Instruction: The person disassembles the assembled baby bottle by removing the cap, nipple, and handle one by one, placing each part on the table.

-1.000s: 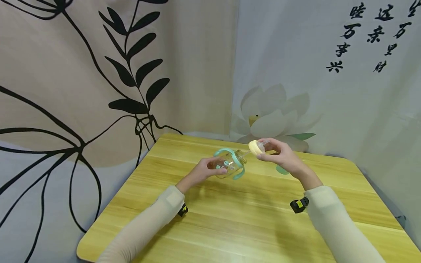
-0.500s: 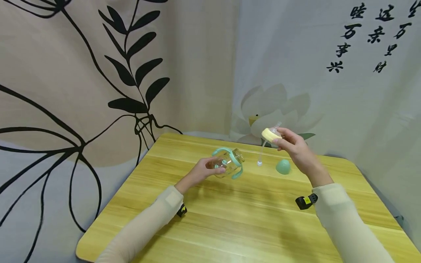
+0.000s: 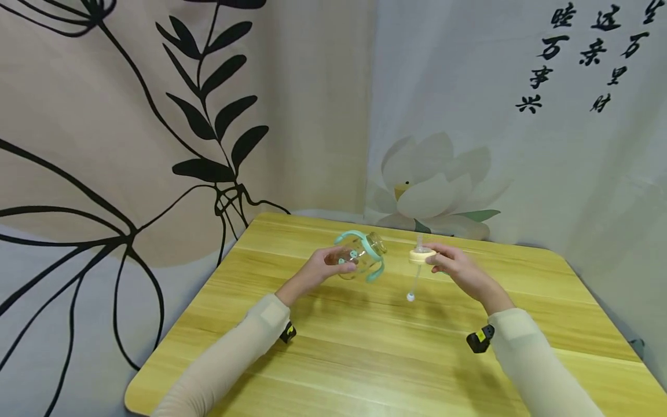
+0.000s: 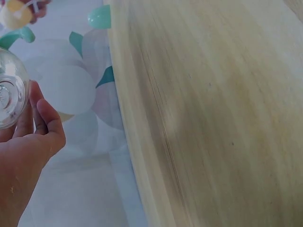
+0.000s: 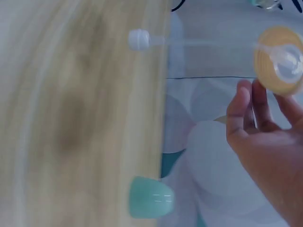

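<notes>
My left hand (image 3: 315, 271) grips a clear, amber-tinted baby bottle (image 3: 359, 258) by its lower body. Two mint-green handles (image 3: 374, 274) ring its neck, and the uncapped mouth tilts up to the right. In the left wrist view the bottle's round base (image 4: 8, 94) faces the camera. My right hand (image 3: 461, 269) pinches a pale yellow collar lid (image 3: 418, 255) by its edge, with a clear spout on top. From the lid hangs a thin straw (image 3: 416, 279) ending in a white weighted tip (image 3: 410, 297). Lid and bottle are apart.
A mint-green dome cap (image 5: 150, 197) stands on the wooden table (image 3: 354, 347); my right hand mostly hides it in the head view. A printed cloth backdrop (image 3: 312, 116) hangs behind the table's far edge. Black wrist cameras (image 3: 480, 339) sit below both sleeves.
The right hand drew the lid and straw away from the bottle's mouth, lifting right, then lowered them so the straw hangs down. The left hand and bottle stayed nearly still.
</notes>
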`<state>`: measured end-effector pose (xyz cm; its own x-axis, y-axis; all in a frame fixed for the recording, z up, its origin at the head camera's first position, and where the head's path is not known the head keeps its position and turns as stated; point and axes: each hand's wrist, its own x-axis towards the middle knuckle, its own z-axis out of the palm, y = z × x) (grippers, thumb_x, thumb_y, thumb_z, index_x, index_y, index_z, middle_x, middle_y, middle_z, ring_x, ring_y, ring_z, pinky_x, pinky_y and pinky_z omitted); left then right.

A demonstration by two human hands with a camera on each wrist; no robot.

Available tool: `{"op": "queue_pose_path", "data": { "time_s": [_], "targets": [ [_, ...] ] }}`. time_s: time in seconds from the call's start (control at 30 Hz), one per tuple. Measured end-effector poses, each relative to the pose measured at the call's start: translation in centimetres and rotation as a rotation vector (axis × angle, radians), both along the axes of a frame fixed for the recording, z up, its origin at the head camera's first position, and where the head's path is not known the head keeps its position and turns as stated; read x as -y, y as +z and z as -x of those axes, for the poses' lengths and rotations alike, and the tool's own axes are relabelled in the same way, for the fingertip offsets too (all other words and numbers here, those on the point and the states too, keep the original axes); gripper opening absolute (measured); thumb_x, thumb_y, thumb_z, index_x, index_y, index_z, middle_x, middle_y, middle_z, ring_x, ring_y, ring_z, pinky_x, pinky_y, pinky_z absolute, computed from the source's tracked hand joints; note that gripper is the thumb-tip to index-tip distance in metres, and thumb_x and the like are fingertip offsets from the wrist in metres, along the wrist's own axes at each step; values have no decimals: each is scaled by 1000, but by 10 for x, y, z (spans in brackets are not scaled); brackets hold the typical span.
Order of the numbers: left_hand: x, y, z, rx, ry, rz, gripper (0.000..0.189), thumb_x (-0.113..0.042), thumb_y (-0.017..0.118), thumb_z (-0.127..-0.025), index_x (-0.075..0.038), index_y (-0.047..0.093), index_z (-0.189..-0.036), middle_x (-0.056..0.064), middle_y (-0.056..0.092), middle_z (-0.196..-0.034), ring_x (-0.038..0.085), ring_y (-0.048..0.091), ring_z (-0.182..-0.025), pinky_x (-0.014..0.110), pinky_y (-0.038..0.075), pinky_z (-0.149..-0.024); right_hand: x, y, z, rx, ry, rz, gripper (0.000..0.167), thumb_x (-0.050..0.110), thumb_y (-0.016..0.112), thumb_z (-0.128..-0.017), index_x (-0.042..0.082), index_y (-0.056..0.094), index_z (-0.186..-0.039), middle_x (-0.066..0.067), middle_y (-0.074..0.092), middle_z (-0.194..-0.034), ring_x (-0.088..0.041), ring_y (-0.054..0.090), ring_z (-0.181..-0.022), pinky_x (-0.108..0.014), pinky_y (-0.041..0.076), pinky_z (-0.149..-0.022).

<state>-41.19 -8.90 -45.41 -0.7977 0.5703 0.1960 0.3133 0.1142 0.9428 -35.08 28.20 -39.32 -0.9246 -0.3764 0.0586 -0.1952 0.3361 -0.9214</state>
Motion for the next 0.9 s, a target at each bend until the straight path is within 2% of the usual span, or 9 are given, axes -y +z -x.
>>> {"op": "queue_pose_path", "data": {
  "time_s": [0.1,0.2,0.33,0.47,0.53,0.6,0.67,0.77,0.9],
  "targets": [
    [0,-1,2,4,-3,7,70,-54,78,-94,-11,62,-147,6,70,-131,22,62,-117,38,53,-100,0,-16,5,62,47,70,56,23,47,-112,-13,41,-154,-8,55,-146,-8,57,-121,-35,50,-104],
    [1,-1,3,16,-12,9,69,-52,78,-95,-11,61,-147,6,70,-131,22,62,-119,39,52,-102,-1,-29,12,121,65,113,59,26,42,-114,-13,34,-158,-4,53,-146,-16,56,-126,-35,50,-104],
    [1,0,5,28,-23,1,69,-48,78,-96,-9,59,-150,7,71,-131,23,63,-123,41,53,-104,-4,-43,24,170,55,133,63,31,39,-115,-4,24,-165,-10,49,-150,-28,52,-131,-43,47,-108],
    [0,0,7,31,-30,-2,70,-47,77,-97,-8,56,-152,7,72,-130,24,64,-124,40,53,-103,-9,-55,34,170,37,132,64,33,38,-117,-2,19,-167,-22,41,-157,-45,45,-141,-52,43,-111],
    [1,1,7,32,-32,-4,71,-46,76,-98,-6,54,-153,8,72,-131,24,63,-125,41,53,-105,-10,-58,39,165,36,118,65,34,38,-117,0,16,-168,-26,31,-165,-52,36,-147,-56,40,-113],
    [1,1,7,37,-35,-6,73,-45,75,-99,-4,52,-154,9,71,-132,25,63,-127,41,52,-107,-10,-60,43,174,27,110,65,34,39,-117,4,15,-170,-28,17,-171,-54,32,-149,-61,36,-115],
    [2,1,6,37,-31,-1,74,-45,75,-99,-3,52,-155,9,71,-132,24,62,-127,41,51,-109,-10,-63,48,183,18,95,65,33,40,-117,7,13,-171,-26,12,-174,-54,30,-151,-64,32,-117],
    [3,-1,6,28,-17,17,72,-46,75,-99,-4,53,-154,9,70,-130,23,62,-123,41,50,-107,-7,-66,52,168,5,34,63,29,39,-117,7,14,-170,-27,12,-173,-54,26,-153,-68,27,-120],
    [5,-4,6,17,2,39,69,-47,76,-98,-10,57,-152,8,71,-128,22,61,-110,43,52,-97,0,-71,57,84,1,-115,60,26,38,-118,3,17,-169,-31,13,-172,-57,15,-155,-73,23,-121]
  ]
}}
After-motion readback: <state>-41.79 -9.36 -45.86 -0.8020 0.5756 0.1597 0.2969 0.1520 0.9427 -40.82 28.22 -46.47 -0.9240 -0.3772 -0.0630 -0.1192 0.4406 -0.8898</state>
